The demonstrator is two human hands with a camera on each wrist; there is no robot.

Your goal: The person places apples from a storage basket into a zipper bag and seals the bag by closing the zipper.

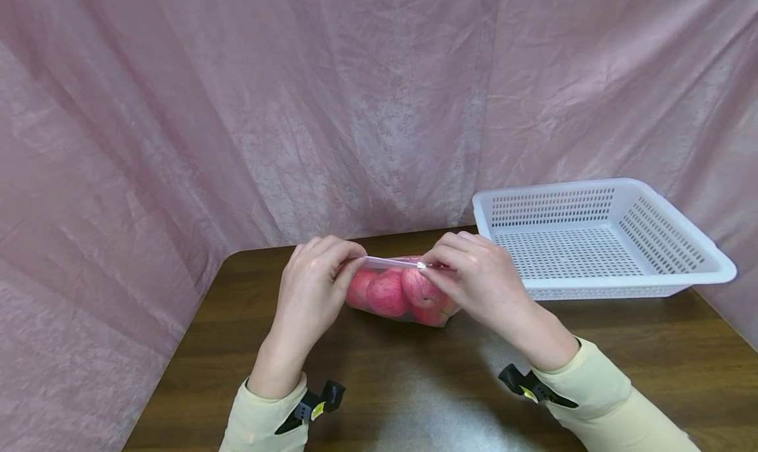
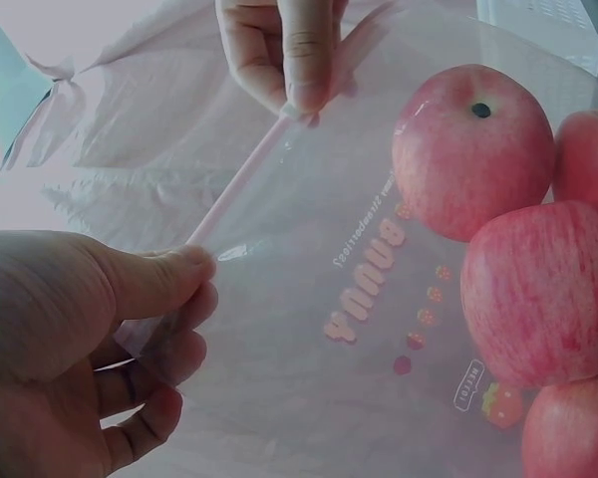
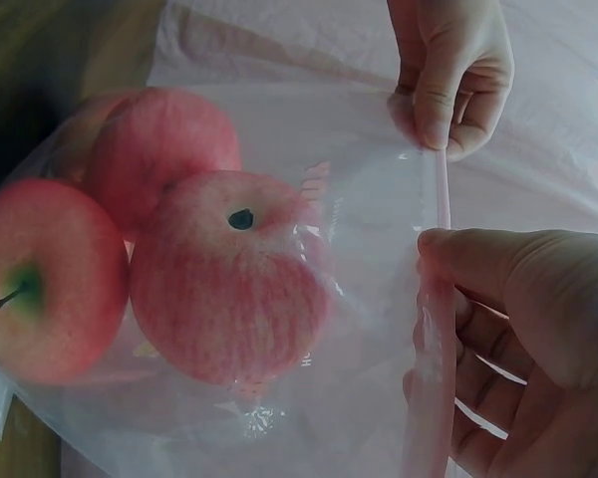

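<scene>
A clear plastic slider bag (image 2: 279,368) with printed lettering holds several red apples (image 1: 387,294) above the wooden table. My left hand (image 1: 316,287) pinches one end of the bag's top edge between thumb and fingers. At the pink zip strip (image 2: 241,179), my right hand (image 1: 482,274) pinches the small white slider (image 2: 295,114), some way along from the left hand. In the left wrist view the strip runs straight between the two hands. The apples are gathered at the bag's bottom, away from the fingers. Whether the strip is sealed I cannot tell.
To the right on the wooden table (image 1: 237,347) stands a white perforated plastic basket (image 1: 616,287), close to my right hand. Pink cloth (image 1: 355,110) hangs behind the table and along its left side.
</scene>
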